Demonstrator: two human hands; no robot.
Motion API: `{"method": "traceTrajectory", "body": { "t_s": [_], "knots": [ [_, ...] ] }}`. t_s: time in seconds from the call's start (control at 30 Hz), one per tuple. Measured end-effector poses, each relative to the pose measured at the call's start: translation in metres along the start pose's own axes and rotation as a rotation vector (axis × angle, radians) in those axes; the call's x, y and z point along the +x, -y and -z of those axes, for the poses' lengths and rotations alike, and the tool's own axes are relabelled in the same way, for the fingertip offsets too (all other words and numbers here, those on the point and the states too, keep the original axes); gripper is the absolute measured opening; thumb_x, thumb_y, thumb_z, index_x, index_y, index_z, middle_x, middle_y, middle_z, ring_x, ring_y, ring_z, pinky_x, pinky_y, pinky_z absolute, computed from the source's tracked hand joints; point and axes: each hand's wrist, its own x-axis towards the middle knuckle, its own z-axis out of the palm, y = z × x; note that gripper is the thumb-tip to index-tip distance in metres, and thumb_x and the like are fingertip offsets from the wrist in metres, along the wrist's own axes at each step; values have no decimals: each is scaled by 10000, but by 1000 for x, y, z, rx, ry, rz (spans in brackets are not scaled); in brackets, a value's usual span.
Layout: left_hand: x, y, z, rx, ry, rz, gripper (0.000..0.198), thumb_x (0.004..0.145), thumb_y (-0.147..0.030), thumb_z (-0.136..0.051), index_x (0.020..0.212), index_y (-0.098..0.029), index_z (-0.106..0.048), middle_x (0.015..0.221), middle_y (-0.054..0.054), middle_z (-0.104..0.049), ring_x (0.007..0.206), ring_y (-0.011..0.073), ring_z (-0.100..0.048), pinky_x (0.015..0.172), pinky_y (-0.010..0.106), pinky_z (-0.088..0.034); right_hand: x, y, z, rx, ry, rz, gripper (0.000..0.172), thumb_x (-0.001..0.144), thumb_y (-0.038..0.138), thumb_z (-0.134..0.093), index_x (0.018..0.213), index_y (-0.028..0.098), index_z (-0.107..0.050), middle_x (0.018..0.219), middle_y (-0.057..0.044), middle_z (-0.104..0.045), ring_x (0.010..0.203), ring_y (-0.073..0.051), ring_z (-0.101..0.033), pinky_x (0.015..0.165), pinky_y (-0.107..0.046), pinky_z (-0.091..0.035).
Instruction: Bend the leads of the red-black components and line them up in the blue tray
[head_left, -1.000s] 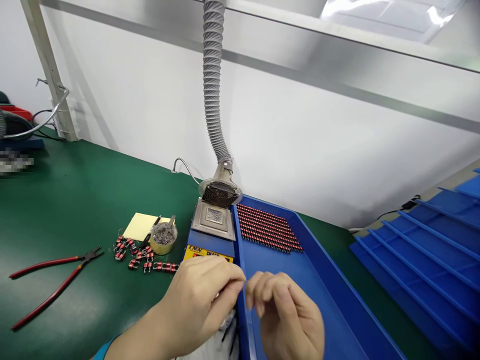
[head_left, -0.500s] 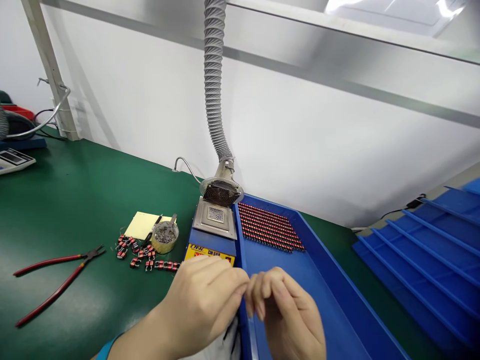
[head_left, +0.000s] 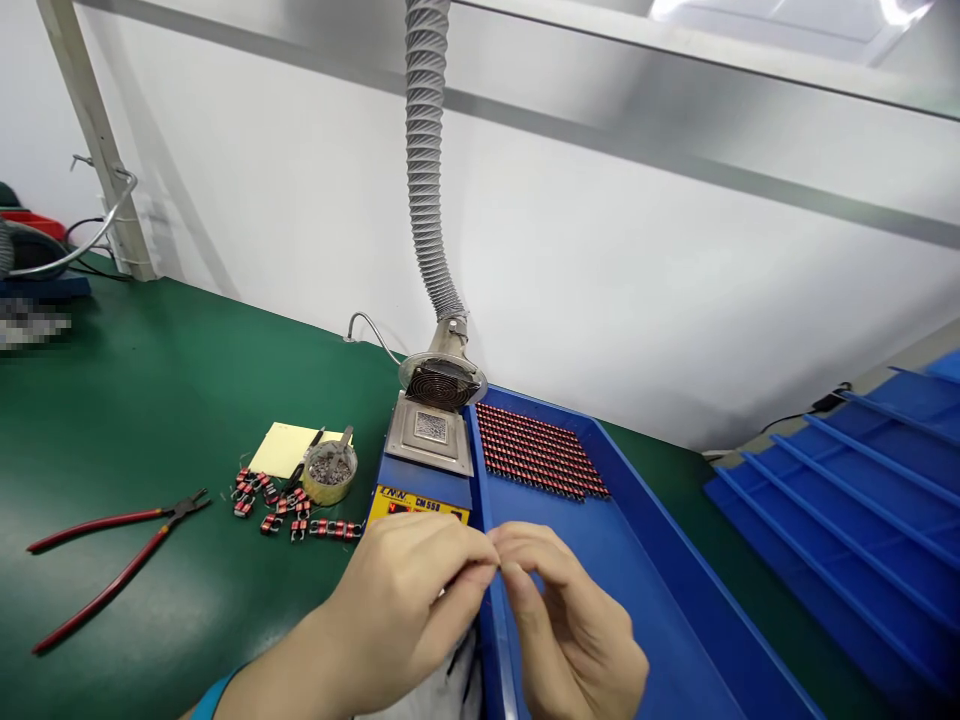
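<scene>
Several rows of small red-and-black parts (head_left: 536,450) are laid close together at the far end of the blue tray (head_left: 630,550), so a good share of the work can be judged done. The rows stop well short of the tray's near end, with bare floor seen in front of them. A smaller lot of loose parts (head_left: 244,488) is left outside the tray, scattered on the green table (head_left: 187,400) beside the round tub (head_left: 328,490) and the yellow paper (head_left: 281,450); these look unsorted.

Both hands are raised over the tray's near left wall. On the left hand (head_left: 416,600), thumb and forefinger are pressed together; on the right hand (head_left: 570,620), thumb and forefinger are likewise brought together, and the fingertips of the two hands are made to meet. Whether some tiny piece is pinched there cannot be told, as it is hidden or too small to be seen.

The pliers (head_left: 178,513) are left lying open on the table, well apart from the hands. Nothing is seen set on the metal-topped box (head_left: 427,485), which is placed just left of the tray.
</scene>
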Motion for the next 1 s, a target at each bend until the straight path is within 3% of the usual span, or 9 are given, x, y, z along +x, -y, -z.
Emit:
{"method": "traceTrajectory", "body": {
  "t_s": [0.1,0.2,0.37,0.5,0.57,0.7,0.77,0.87,1.0],
  "knots": [
    [-1,2,-3,179,-37,-167,175,936,-108,-418,849,-157,-562,641,2,-593,548,137,-490,549,266,-356,0,4,-3,260,60,-287,281,931,245,-491,661,193,-549,562,9,-531,512,-122,-502,506,-242,-461],
    [-1,0,-2,35,-27,-65,163,929,-105,-443,830,-167,-557,651,-15,-595,564,116,-510,568,231,-381,2,4,-3,579,116,-423,376,951,316,-451,597,200,-503,432,41,-434,417,-113,-430,455,-241,-450],
    [1,-6,4,-235,53,261,147,930,-162,-506,807,-207,-572,715,-50,-611,644,91,-554,625,166,-416,2,-3,4,200,9,-88,111,841,135,-638,880,218,-701,712,-24,-678,694,-166,-641,626,-268,-533],
    [1,-4,1,-112,32,146,156,948,-166,-468,833,-185,-573,714,-23,-614,632,107,-553,612,193,-412,-1,-4,3,-55,-15,135,278,810,0,-594,955,219,-685,810,-27,-711,789,-178,-670,711,-290,-536],
    [0,-1,-3,92,-10,-45,205,950,-135,-413,823,-163,-572,670,0,-605,580,128,-526,570,239,-381,-2,-2,0,-60,11,9,157,864,73,-557,821,193,-648,711,-17,-652,663,-145,-622,616,-254,-503],
    [-1,1,-6,271,-56,-201,247,932,-94,-385,766,-158,-557,587,-4,-562,511,138,-467,523,276,-323,-1,1,-3,369,76,-430,410,966,308,-442,574,196,-485,461,44,-445,421,-95,-431,447,-219,-417],
    [-1,-2,-4,104,-60,-96,204,935,-116,-420,794,-163,-560,635,-10,-590,552,123,-506,554,240,-368,0,1,-2,445,33,-370,395,952,328,-487,584,195,-538,463,34,-489,459,-110,-503,497,-227,-467],
    [1,-6,2,-152,-11,146,148,929,-137,-481,821,-184,-573,698,-32,-610,617,96,-547,603,174,-408,0,-2,1,256,-19,-153,76,860,173,-642,842,224,-696,711,-5,-680,711,-147,-650,662,-238,-532],
    [2,-6,4,-213,33,253,144,928,-149,-503,816,-193,-581,701,-45,-604,634,90,-554,620,159,-417,-3,-4,2,41,-37,105,369,788,-39,-617,1003,248,-705,846,-6,-727,849,-176,-668,777,-291,-527]
  ]
}}
